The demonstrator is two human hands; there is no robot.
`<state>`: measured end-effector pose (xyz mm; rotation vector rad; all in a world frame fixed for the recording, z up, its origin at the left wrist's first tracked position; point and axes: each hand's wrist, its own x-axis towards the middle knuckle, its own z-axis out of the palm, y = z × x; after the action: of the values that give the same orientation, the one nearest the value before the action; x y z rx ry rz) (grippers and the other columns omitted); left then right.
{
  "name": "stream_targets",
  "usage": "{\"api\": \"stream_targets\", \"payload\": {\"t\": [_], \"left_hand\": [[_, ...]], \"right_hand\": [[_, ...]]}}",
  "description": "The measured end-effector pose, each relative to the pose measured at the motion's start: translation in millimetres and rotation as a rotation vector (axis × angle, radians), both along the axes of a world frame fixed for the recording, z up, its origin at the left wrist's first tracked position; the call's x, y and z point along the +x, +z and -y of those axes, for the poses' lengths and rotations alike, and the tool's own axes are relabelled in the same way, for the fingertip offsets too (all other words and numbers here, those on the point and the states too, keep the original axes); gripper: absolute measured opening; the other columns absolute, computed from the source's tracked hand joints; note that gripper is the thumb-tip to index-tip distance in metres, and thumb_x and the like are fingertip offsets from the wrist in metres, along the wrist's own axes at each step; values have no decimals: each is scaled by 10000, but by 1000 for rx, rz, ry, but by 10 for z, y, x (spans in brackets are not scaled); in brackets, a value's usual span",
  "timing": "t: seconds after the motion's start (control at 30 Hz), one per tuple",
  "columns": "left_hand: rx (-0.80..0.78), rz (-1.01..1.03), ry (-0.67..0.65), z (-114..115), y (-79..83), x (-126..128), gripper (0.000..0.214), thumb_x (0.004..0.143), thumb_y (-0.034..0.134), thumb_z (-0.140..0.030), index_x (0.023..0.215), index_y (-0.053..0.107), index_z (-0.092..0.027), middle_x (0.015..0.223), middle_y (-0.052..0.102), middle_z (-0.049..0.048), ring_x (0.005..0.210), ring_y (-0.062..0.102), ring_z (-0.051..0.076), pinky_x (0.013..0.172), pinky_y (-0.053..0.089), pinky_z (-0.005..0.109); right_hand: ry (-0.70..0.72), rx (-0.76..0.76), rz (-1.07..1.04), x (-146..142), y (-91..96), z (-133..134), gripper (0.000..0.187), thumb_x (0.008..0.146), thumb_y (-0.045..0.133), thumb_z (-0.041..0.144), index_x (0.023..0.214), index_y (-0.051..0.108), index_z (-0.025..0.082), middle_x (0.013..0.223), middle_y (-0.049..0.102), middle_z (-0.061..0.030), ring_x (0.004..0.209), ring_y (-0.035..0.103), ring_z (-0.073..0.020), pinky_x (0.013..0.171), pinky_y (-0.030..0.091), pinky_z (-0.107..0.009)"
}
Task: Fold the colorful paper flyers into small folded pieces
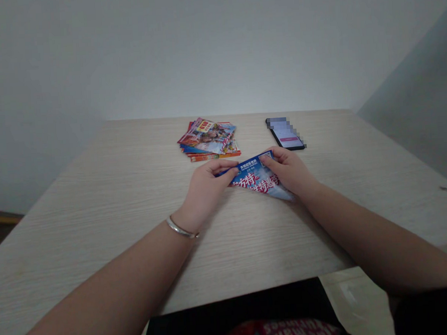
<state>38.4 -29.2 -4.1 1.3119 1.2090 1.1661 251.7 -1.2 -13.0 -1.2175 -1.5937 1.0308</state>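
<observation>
Between my two hands is a blue printed leaflet [254,178], folded into a triangular shape, with white and red lettering and a QR code at its upper right corner. My left hand [209,183] pinches its left corner between thumb and fingers. On the right side, my right hand [291,171] grips the leaflet with the thumb on top near the QR code and the fingers behind it. The leaflet is just above or on the wooden table [109,208]; I cannot tell whether it touches. A silver bracelet [180,227] circles my left wrist.
Beyond my left hand lies a fanned pile of colourful leaflets [210,135]. A phone [285,133] with a lit, partly blurred screen rests beyond my right hand. The table's far edge meets a pale wall [217,53]. Something black [238,306] is below the near edge.
</observation>
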Motion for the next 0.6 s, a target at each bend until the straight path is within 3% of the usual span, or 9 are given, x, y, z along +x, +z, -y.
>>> {"api": "stream_targets", "payload": {"t": [0.27, 0.6], "left_hand": [[15, 17, 1, -18, -14, 0, 176, 800, 791, -184, 973, 822, -187, 873, 804, 30, 730, 708, 118, 716, 563, 243], [32, -20, -8, -28, -41, -4, 197, 819, 779, -206, 1010, 812, -173, 930, 803, 48, 771, 716, 128, 744, 570, 254]], "right_hand": [[10, -10, -41, -37, 38, 22, 366, 778, 698, 598, 797, 653, 235, 695, 595, 21, 629, 476, -136, 584, 378, -293], [12, 20, -25, -19, 32, 15, 337, 833, 639, 550, 760, 651, 222, 683, 564, 17, 620, 451, -126, 593, 371, -296]]}}
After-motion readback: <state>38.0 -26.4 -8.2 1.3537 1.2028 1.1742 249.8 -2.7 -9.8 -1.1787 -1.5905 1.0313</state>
